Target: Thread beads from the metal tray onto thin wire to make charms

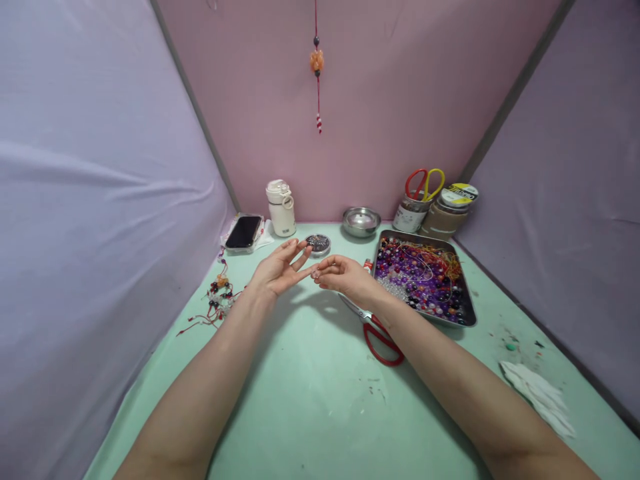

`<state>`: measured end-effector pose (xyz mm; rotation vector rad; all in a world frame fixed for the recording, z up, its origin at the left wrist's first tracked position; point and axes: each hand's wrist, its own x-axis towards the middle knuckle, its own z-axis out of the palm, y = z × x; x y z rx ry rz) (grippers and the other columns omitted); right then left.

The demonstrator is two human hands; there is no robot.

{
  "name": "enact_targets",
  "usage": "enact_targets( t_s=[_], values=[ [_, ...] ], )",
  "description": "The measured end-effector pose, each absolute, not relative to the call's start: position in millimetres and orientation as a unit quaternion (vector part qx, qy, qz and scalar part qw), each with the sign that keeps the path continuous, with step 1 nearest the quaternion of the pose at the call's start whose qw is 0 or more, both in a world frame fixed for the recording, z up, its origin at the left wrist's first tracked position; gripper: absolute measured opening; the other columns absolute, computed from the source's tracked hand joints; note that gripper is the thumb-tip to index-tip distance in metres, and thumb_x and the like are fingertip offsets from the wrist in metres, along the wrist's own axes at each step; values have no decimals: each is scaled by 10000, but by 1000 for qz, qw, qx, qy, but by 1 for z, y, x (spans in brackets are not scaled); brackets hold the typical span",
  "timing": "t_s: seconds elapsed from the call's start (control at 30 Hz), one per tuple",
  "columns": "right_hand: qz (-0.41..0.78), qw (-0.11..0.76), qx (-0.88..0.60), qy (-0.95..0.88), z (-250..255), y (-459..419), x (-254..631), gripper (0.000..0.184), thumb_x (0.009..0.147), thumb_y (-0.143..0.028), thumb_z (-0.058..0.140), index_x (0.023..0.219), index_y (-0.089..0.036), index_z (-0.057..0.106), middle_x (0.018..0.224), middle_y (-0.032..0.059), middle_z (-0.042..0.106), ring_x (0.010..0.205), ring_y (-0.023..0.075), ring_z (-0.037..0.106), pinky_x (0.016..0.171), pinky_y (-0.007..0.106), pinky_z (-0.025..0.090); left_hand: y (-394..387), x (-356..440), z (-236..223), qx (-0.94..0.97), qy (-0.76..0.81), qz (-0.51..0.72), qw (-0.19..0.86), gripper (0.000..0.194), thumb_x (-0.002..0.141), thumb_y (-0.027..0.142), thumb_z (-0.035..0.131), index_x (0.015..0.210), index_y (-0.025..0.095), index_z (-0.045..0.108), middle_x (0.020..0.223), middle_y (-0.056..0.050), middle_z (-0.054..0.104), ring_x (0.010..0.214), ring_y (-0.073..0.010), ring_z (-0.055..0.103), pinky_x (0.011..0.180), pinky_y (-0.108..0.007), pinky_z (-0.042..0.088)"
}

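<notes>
Over the middle of the table, my left hand (285,268) is palm up with its fingers spread. One of its fingertips meets the fingers of my right hand (346,277), which are pinched together. A tiny pale, shiny thing (315,272) shows at that pinch, too small to name. Below my right hand lie red-handled scissors (383,343), partly covered by my forearm. A metal tray (473,313) of purple, red, black and clear beads (417,283) is to the right of my right hand. Just behind my hands is a round, clear-rimmed container (319,245) with dark contents.
Strung bead ornaments (217,297) and a phone (244,232) lie left, near a white bottle (281,208). Behind stand a steel bowl (361,222), a jar with scissors (411,213) and a lidded jar (445,217). A beaded cord (317,61) hangs ahead; a white cloth (537,397) lies right.
</notes>
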<state>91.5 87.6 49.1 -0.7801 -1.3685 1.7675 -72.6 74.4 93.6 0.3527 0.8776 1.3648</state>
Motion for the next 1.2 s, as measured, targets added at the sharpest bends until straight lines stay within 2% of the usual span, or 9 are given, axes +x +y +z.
enact_targets(
  t_s=[0.33, 0.67, 0.8, 0.97, 1.07, 1.2],
  values=[
    [686, 376, -329, -529, 48, 86, 89, 277, 680, -260, 730, 835, -225, 503, 823, 46, 690, 787, 172, 640, 755, 356, 492, 74, -72, 92, 149, 379, 608, 681, 94, 781, 114, 663, 759, 172, 592, 824, -4, 667, 903, -159, 638, 961, -563, 435],
    [689, 374, -354, -510, 46, 86, 86, 283, 695, -239, 695, 856, -226, 463, 817, 39, 686, 776, 161, 647, 726, 323, 503, 74, -70, 91, 171, 383, 612, 670, 87, 803, 112, 627, 763, 178, 588, 822, -1, 664, 913, -161, 634, 964, -554, 426],
    [663, 358, -379, -538, 51, 86, 88, 241, 722, -268, 673, 868, -219, 488, 859, 53, 675, 828, 173, 638, 718, 322, 504, 73, -66, 89, 214, 388, 612, 656, 93, 764, 140, 677, 754, 175, 592, 796, 2, 655, 849, -137, 633, 948, -475, 451],
    [566, 387, -394, -613, 64, 91, 99, 228, 761, -365, 646, 920, -204, 620, 1001, 68, 643, 914, 180, 584, 721, 307, 498, 70, -54, 81, 296, 425, 587, 622, 147, 685, 217, 753, 728, 147, 632, 719, -3, 634, 720, -99, 608, 879, -353, 480],
    [536, 405, -388, -631, 71, 95, 106, 202, 794, -366, 596, 899, -207, 660, 915, 48, 656, 850, 164, 572, 688, 286, 468, 67, -44, 74, 360, 451, 559, 596, 214, 645, 297, 778, 739, 138, 670, 713, -13, 632, 695, -96, 589, 857, -344, 483],
    [520, 420, -377, -642, 73, 99, 110, 154, 765, -320, 607, 804, -182, 662, 788, 22, 645, 730, 135, 550, 655, 270, 426, 63, -33, 68, 405, 476, 528, 575, 262, 611, 341, 787, 735, 132, 692, 708, -22, 642, 697, -115, 591, 842, -359, 490]
  ],
)
